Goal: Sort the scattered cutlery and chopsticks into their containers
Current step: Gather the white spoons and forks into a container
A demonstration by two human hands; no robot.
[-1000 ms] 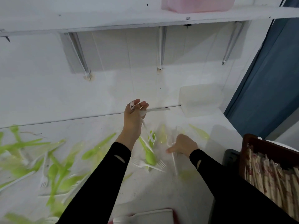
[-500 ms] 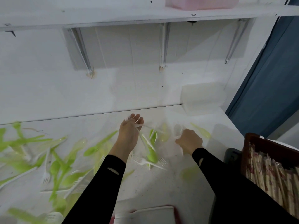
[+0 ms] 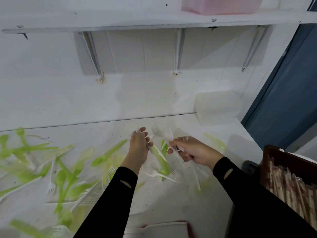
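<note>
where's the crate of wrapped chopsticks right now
In the head view, the dark brown crate of wrapped chopsticks sits at the far right edge, just right of the person's right sleeve and below the blue door.

Back area of an eatery, white counter point(image 3: 171, 203), tiled wall point(image 3: 51, 100), bracketed shelf point(image 3: 103, 19), disposable plastic forks point(image 3: 159, 174) and green spoons point(image 3: 101, 158), crate point(image 3: 291, 158) of wrapped chopsticks point(image 3: 291, 188).

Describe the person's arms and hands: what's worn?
The left sleeve and right sleeve are long and black, ending at the wrists. Each has a small pale oval mark on the forearm. The left hand and right hand are bare: no gloves.
</note>
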